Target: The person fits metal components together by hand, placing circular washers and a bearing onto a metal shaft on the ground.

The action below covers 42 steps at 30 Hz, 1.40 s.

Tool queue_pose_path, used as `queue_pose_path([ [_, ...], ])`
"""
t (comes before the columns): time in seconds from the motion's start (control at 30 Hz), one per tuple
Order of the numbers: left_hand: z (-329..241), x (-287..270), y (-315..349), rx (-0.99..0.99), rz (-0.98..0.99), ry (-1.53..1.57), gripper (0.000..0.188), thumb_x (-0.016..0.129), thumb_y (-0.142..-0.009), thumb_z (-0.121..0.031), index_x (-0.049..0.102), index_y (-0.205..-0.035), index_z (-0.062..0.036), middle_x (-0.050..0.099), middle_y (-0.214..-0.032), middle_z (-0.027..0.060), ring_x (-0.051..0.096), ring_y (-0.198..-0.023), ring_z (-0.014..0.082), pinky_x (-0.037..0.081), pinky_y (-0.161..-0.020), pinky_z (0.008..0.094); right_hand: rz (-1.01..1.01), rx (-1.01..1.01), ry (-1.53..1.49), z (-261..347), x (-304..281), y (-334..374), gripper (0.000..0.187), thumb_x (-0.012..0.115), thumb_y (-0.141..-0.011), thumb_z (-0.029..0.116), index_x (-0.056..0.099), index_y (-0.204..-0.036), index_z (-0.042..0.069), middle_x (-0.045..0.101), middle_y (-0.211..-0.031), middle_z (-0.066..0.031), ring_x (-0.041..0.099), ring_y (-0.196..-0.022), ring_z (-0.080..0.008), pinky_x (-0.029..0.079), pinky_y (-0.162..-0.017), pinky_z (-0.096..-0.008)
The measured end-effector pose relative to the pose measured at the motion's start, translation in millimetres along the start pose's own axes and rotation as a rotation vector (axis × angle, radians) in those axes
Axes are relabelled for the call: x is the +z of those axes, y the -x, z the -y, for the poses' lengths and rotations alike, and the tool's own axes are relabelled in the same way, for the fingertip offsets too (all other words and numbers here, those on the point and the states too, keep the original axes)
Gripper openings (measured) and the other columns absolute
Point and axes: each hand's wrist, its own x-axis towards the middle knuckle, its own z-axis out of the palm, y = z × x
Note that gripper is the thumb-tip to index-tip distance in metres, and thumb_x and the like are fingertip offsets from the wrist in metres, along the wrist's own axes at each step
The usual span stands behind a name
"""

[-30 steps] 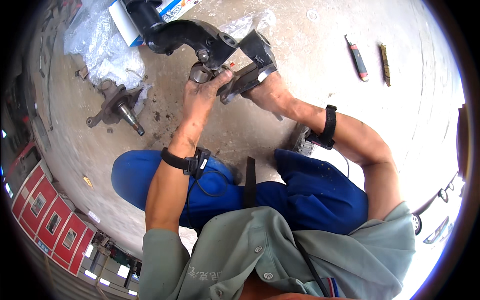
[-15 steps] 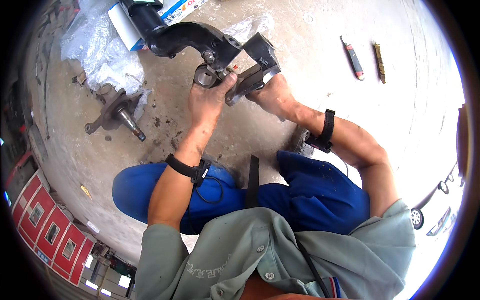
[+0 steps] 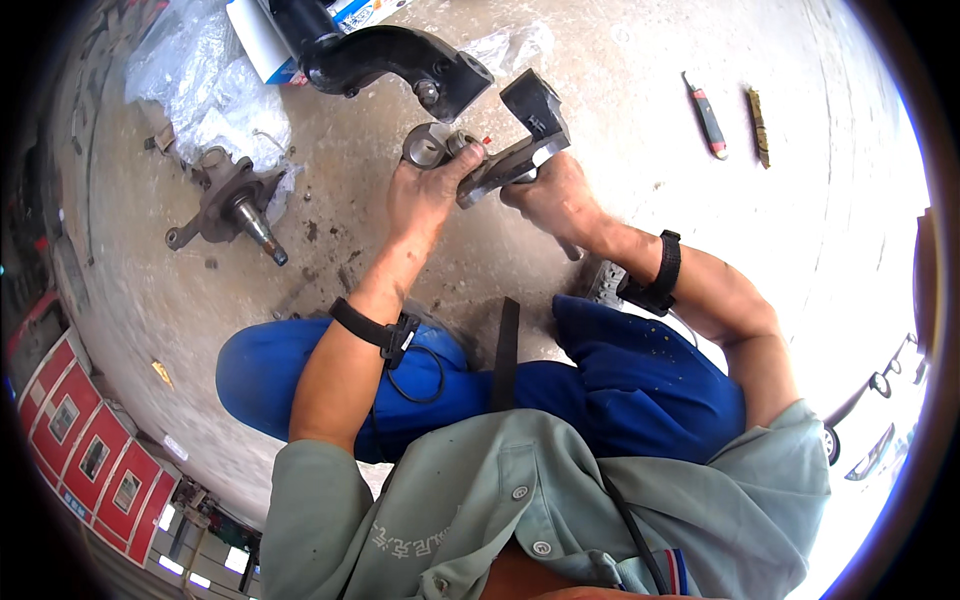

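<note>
A dark metal bracket-shaped part (image 3: 525, 135) is held just above the concrete floor. My right hand (image 3: 555, 195) grips its lower end from below. My left hand (image 3: 425, 190) reaches to its left side, fingers on the bracket and against a round metal ring-shaped piece (image 3: 425, 148). A small red-tipped piece (image 3: 487, 141) shows between the ring and the bracket. Just behind lies a large black curved arm-shaped casting (image 3: 385, 60). Both wrists wear black straps.
A rusty wheel spindle part (image 3: 230, 205) lies on the floor at the left beside crumpled clear plastic (image 3: 215, 95). A red-handled tool (image 3: 705, 115) and a brass-coloured tool (image 3: 758, 125) lie at the upper right. A white box (image 3: 262, 45) lies behind the casting. My blue-trousered knees are below the hands.
Both hands and the bracket stayed together near the ring piece; the view shifted slightly, and my left fingers moved closer onto the bracket and ring.
</note>
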Motion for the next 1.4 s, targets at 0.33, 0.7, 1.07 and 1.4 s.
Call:
queue_pose_path([
  [0.33,-23.4,-11.1,1.7,0.050,0.062,0.028,0.032,0.080,-0.084,-0.033,0.074,-0.100,-0.0054,0.074,-0.091,0.0020,0.065,-0.081,0.0113,0.051,-0.076,0.0273,0.002,0.003,-0.035,16.2,-1.9,-1.3,0.033,0.073,-0.075,0.025,0.070,-0.076,-0.008,0.068,-0.068,-0.0213,0.071,-0.067,-0.0303,0.057,-0.069,-0.0410],
  [0.7,-32.4,-13.9,3.4,-0.019,0.108,0.061,0.031,0.078,-0.086,-0.031,0.074,-0.103,-0.0048,0.073,-0.092,0.0036,0.065,-0.083,0.0117,0.050,-0.078,0.0264,0.060,-0.028,0.004,23.3,-5.0,6.5,0.018,0.070,-0.086,0.015,0.068,-0.087,-0.002,0.065,-0.067,-0.0067,0.062,-0.056,-0.0116,0.053,-0.052,-0.0289],
  [1.07,-18.9,-12.2,-2.0,0.066,0.091,0.039,0.036,0.081,-0.084,-0.033,0.073,-0.100,-0.0024,0.073,-0.092,0.0041,0.066,-0.082,0.0123,0.052,-0.078,0.0271,0.016,-0.266,0.081,16.3,-5.0,-7.0,0.015,0.069,-0.089,0.013,0.068,-0.094,-0.001,0.065,-0.068,-0.0064,0.064,-0.059,-0.0118,0.054,-0.053,-0.0276],
  [1.4,-19.7,-8.7,-0.1,0.124,0.031,-0.067,0.033,0.081,-0.085,-0.032,0.074,-0.100,-0.0033,0.074,-0.091,0.0038,0.067,-0.081,0.0116,0.051,-0.077,0.0258,-0.015,-0.286,0.039,10.5,-2.8,-16.5,0.012,0.066,-0.087,0.011,0.069,-0.086,0.000,0.064,-0.065,-0.0059,0.062,-0.056,-0.0141,0.051,-0.051,-0.0306],
])
